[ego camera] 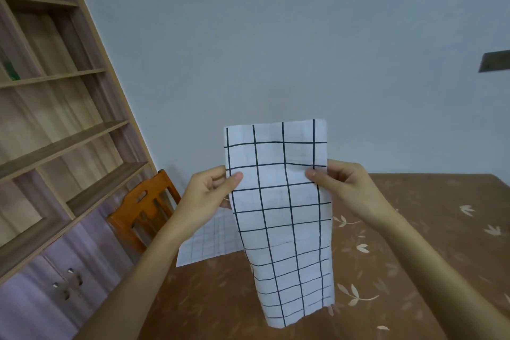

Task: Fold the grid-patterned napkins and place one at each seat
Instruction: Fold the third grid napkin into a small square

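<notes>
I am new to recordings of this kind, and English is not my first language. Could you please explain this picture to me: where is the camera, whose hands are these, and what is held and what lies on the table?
There is no machine here. A person wears one camera on the head, and it looks forward and down, so you see that person's own two bare hands. The left hand and the right hand each pinch a side edge of a white cloth napkin with a black grid pattern, held up in the air as a long strip. Below is a table with a brown leaf-patterned cover. A second white grid napkin lies on it, partly hidden by the left hand. An orange wooden chair stands at the table's left, next to a wooden bookshelf.
</notes>
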`<action>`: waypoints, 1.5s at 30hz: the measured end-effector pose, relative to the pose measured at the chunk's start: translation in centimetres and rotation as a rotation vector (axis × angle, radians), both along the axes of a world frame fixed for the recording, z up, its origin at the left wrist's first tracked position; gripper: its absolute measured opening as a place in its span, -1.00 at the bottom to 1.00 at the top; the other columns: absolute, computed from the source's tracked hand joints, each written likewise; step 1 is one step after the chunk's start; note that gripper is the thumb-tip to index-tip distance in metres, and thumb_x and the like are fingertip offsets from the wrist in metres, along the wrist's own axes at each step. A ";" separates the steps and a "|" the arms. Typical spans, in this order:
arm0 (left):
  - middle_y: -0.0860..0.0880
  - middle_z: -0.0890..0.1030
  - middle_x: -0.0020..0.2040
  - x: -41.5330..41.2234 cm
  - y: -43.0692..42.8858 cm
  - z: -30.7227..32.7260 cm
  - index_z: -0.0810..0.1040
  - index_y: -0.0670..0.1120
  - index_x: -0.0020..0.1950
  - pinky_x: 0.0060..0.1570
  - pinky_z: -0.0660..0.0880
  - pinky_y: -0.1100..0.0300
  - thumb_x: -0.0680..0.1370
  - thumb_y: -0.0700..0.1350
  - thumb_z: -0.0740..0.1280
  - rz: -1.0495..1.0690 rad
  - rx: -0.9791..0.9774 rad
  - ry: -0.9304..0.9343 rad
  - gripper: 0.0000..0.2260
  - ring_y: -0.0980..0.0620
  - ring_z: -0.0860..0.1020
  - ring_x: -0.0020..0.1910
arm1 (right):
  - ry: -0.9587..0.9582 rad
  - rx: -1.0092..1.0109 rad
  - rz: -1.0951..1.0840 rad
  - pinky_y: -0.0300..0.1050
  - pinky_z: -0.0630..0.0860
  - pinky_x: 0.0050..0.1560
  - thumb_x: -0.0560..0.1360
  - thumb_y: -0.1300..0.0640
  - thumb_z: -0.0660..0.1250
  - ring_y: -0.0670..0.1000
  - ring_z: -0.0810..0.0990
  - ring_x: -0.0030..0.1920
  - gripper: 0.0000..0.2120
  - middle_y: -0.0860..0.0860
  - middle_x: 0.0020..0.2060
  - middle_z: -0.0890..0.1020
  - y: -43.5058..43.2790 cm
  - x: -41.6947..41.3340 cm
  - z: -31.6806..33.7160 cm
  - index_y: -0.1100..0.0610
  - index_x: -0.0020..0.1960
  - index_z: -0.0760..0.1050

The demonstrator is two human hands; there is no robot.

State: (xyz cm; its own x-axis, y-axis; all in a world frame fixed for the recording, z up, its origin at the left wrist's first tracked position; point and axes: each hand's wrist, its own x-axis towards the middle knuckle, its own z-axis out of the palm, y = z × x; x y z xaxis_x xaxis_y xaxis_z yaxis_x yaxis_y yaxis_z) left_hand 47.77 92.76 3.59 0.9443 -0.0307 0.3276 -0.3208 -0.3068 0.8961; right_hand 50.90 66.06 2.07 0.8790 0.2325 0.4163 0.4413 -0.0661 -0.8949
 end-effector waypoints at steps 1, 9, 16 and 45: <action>-0.37 0.63 -0.16 0.1 0.1 0.1 0.66 -0.14 -0.08 -0.25 0.62 0.26 0.62 -0.15 0.31 -0.010 -0.002 0.003 -0.83 -0.02 0.68 -0.22 | -0.002 0.011 0.002 -0.08 0.33 -0.13 0.56 0.03 0.41 0.09 0.46 -0.26 -0.77 0.29 -0.33 0.52 -0.3 0.1 0.1 0.18 -0.13 0.66; 0.01 0.74 -0.09 0.1 0.2 0.5 0.68 -0.18 0.05 -0.30 0.57 0.34 0.63 -0.34 0.23 -0.029 -0.162 -0.018 -0.78 0.10 0.69 -0.20 | 0.166 0.166 0.070 -0.07 0.55 -0.01 0.59 0.36 0.21 -0.01 0.69 -0.08 -0.65 -0.02 -0.07 0.74 -0.4 1.0 0.1 0.06 -0.12 0.71; -0.20 0.65 -0.11 0.4 1.4 0.6 0.74 -0.13 -0.14 -0.18 0.61 0.14 0.56 -0.20 0.20 -0.038 -0.250 -0.022 -0.70 -0.16 0.59 -0.07 | 0.324 0.251 0.115 0.02 0.43 -0.06 0.60 0.22 0.09 0.07 0.62 -0.10 -0.62 0.04 -0.09 0.73 1.1 2.1 0.1 0.07 -0.06 0.70; 0.04 0.75 -0.02 0.3 2.7 -0.6 0.66 -0.09 0.13 -0.24 0.60 0.23 0.53 -0.25 0.43 0.048 0.054 -0.048 -0.81 0.14 0.70 -0.13 | 0.073 0.073 0.083 -0.23 0.62 -0.03 0.48 0.26 0.47 -0.07 0.72 -0.11 -0.86 -0.03 -0.12 0.77 2.9 2.8 -1.8 0.09 0.01 0.71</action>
